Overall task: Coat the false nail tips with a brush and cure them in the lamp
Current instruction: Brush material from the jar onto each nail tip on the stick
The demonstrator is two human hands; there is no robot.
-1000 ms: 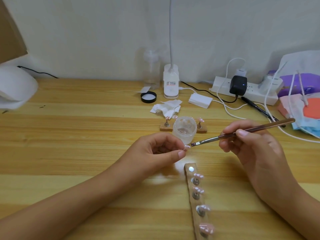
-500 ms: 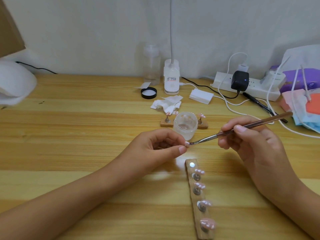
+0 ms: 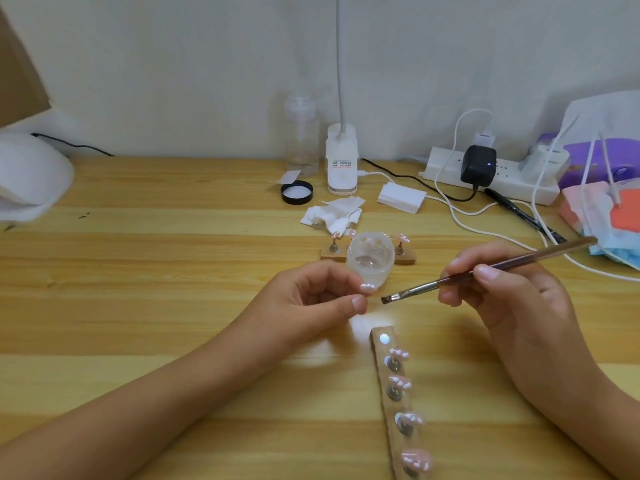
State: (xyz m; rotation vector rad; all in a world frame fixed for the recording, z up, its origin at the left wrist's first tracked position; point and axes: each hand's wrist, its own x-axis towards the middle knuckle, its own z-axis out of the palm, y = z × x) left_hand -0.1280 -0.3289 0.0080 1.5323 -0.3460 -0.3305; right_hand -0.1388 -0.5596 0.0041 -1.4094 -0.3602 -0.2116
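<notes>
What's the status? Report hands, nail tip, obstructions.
Left hand pinches nail tip. Right hand holds brush, bristles just off the tip. Nothing between them.

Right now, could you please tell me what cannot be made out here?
- Head view: nail tip, mostly hidden by fingertips of the left hand.
- Head view: curing lamp, cut off by the left edge; opening unseen.
- Head view: desk lamp base label, too small to read.
- Head view: wooden strip, cut off by the bottom edge.
</notes>
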